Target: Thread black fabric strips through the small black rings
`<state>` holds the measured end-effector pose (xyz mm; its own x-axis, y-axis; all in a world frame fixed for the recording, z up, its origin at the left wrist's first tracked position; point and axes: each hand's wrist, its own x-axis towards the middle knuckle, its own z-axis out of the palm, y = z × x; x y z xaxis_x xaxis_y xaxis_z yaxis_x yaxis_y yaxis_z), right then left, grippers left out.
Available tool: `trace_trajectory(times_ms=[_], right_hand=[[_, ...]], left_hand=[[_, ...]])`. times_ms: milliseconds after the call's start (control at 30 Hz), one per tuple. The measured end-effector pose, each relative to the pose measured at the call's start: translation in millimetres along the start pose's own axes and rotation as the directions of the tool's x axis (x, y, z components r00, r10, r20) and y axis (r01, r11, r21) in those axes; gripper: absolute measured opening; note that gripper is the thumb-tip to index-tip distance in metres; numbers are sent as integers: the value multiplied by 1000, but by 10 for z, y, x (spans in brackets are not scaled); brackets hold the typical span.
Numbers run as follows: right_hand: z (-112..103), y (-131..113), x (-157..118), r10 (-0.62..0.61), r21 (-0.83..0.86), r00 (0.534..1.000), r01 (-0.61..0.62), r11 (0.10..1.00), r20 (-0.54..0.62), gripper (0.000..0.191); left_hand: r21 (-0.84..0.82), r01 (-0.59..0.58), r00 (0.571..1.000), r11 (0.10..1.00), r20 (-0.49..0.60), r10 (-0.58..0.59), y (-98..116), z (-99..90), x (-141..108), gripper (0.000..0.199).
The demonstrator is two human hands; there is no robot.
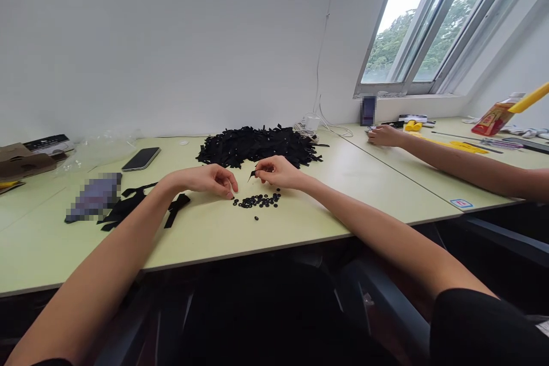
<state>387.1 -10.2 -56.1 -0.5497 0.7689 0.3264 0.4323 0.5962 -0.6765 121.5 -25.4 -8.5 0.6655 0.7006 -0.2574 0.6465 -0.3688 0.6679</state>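
Sticker [461, 203] on desk edge [343, 235] unreadable; right hand [278, 172] pinches black scrap [252, 175].

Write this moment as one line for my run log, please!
right hand: pinches small black strip | left hand: fingertips beside black rings | behind: pile of black strips

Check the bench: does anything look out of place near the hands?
One small black ring lies apart, below the cluster of black rings near the left hand and the right hand, which pinches a black strip; it looks stray. Farther left, a rectangular patch is pixelated, so it can't be identified.
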Motion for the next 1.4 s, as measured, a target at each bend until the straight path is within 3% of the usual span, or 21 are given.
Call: trace_trajectory(times_ms=[333, 467, 567, 633, 767, 967, 1267, 1400], right_hand=[[8, 10, 12, 12, -52, 999, -14, 999, -34, 17], [16, -22, 2, 25, -62, 998, -29, 998, -62, 18], [24, -62, -15, 22, -69, 998, -26, 997, -58, 17], [33, -86, -25, 17, -69, 999, -20, 997, -47, 16], [50, -118, -40, -2, -61, 1000, 0, 998, -29, 15], [56, -118, -47, -13, -13, 1000, 13, 1000, 20, 16], [44, -116, -64, -14, 65, 999, 11, 998, 48, 19], [39, -99, -69, -29, 63, 996, 24, 998, 87, 20]], left_hand=[[58, -1, 999, 998, -38, 4, -3, 21, 20, 22], [20, -41, 973, 999, -227, 45, 61, 71, 41, 27], [-40, -127, 915, 991, -392, 101, 158, 158, 75, 34], [-62, -207, 882, 976, -443, 159, 217, 229, 104, 35], [-78, -307, 870, 948, -426, 247, 255, 340, 168, 36], [4, -228, 866, 974, -457, 204, 190, 339, 194, 40], [7, -211, 850, 978, -492, 187, 137, 318, 210, 36], [49, -169, 867, 984, -468, 172, 111, 321, 218, 33]])
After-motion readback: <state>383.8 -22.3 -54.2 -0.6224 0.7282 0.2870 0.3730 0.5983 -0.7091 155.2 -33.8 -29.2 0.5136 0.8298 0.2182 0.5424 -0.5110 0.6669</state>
